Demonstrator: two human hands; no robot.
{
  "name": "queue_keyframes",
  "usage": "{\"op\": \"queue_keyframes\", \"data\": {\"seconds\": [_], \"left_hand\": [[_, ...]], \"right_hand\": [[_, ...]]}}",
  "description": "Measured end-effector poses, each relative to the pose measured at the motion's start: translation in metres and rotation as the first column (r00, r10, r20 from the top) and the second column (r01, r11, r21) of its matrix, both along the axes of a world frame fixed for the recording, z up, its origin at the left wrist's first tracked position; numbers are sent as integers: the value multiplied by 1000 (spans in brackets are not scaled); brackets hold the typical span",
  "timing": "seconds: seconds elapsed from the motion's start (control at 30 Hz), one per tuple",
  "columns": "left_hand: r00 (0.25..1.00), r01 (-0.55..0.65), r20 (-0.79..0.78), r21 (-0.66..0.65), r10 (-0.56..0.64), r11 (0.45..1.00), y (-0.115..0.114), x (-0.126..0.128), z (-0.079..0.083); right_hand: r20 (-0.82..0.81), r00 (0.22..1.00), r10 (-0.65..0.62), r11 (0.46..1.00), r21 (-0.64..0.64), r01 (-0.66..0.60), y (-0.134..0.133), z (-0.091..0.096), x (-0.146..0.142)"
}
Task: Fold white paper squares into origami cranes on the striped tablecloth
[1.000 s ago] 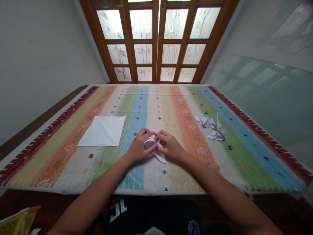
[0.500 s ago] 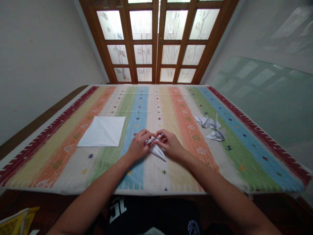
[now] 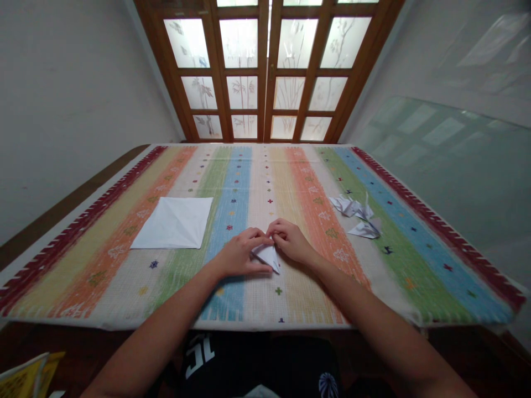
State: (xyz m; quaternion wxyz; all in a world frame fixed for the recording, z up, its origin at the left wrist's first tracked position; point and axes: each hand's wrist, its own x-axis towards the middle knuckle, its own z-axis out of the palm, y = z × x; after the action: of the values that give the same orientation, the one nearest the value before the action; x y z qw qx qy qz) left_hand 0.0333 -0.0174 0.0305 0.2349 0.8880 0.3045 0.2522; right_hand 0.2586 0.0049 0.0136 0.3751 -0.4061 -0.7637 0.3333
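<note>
Painted wall closes the scene at far left, and double doors of frosted, plant-patterned glass in a wooden frame stand straight ahead. Below them lies a striped tablecloth with a red patterned border, covering the work surface. Item one, from the left: a square white paper sheet, lying flat, with crease lines running corner to corner, well apart from both hands. Item two: my left hand, with its fingers extended across the upper edge of the workpiece and its thumb lying low along the near side. This hand is grasping lightly and is not clenched. Item three: the folded white paper, located between the hands on the cream stripe beside the blue one, near the middle of the cloth's width. Its long axis runs from a wider end under the fingertips to a point aimed toward my body and slightly right. The left hand is the nearer, overlapping the wider end. Item four: my right hand, curled, with its fingertips at the paper's upper corner; whether they pinch or merely rest cannot be told. Item five: two crumpled folded paper pieces, well to the right of the right hand. Beyond them, a glass pane stands by the right wall.
</note>
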Motion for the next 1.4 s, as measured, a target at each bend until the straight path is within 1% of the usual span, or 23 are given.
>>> {"op": "queue_keyframes", "data": {"seconds": [0.07, 0.1, 0.17, 0.27, 0.33, 0.4, 0.5, 0.63, 0.7, 0.77, 0.83, 0.9, 0.93, 1.03, 1.07, 1.13, 1.2, 1.3, 1.4], "left_hand": [[999, 31, -26, -22, -31, 999, 0, 1, 0], [999, 26, -35, -30, -27, 999, 0, 1, 0], [999, -3, -36, -36, 2, 999, 1, 2, -2], [999, -30, -20, -46, 29, 998, 3, 2, -5], [999, -47, -17, -57, 46, 997, 4, 2, -6], [996, -85, -20, -55, 84, 995, 4, 1, -7], [993, -118, -38, -53, 116, 992, 4, 0, -7], [991, -123, -56, -108, 118, 987, 2, 2, -6], [991, -134, -8, -127, 134, 983, 2, 4, -4], [983, -146, 85, -179, 163, 973, 2, 5, -2], [960, -125, 203, -311, 194, 942, 3, 6, 0], [920, -98, 300, -451, 254, 887, 4, 6, 0], [898, -102, 327, -494, 293, 864, 5, 5, -1], [839, -151, 369, -549, 401, 822, 7, 5, -4], [821, -146, 384, -574, 422, 806, 8, 6, -4], [787, -97, 421, -638, 452, 764, 8, 6, -5], [755, -46, 455, -682, 472, 730, 8, 7, -4], [719, -23, 485, -699, 497, 715, 8, 7, -2], [743, -46, 458, -693, 489, 719, 9, 6, -2]], "right_hand": [[61, 998, 14, 1000, 22, -16, 0, 1, 2], [91, 996, 15, 1000, 21, -17, 0, 1, 3], [150, 989, -5, 1000, 28, 1, -2, 0, 5], [240, 970, -45, 996, 84, 25, -4, -3, 7], [290, 956, -47, 993, 113, 15, -5, -5, 7], [302, 953, -35, 994, 112, 1, -6, -5, 8], [252, 968, -2, 998, 56, -13, -7, -3, 7], [113, 991, 73, 989, -135, -58, -8, 5, 6], [16, 995, 98, 979, -181, -94, -9, 9, 5], [-70, 991, 114, 978, -169, -125, -10, 12, 4], [-127, 982, 137, 980, -125, -153, -10, 14, 4], [-140, 975, 171, 982, -58, -181, -11, 15, 4], [-128, 974, 189, 981, -19, -193, -12, 16, 4], [-51, 972, 231, 970, 91, -226, -14, 16, 3], [-32, 971, 236, 966, 118, -231, -14, 16, 3], [-19, 972, 233, 962, 152, -228, -15, 16, 2], [-23, 979, 205, 967, 163, -198, -15, 16, 3], [8, 996, 94, 984, 148, -94, -13, 16, 5], [118, 993, -20, 993, 116, 7, -11, 17, 9]]}}
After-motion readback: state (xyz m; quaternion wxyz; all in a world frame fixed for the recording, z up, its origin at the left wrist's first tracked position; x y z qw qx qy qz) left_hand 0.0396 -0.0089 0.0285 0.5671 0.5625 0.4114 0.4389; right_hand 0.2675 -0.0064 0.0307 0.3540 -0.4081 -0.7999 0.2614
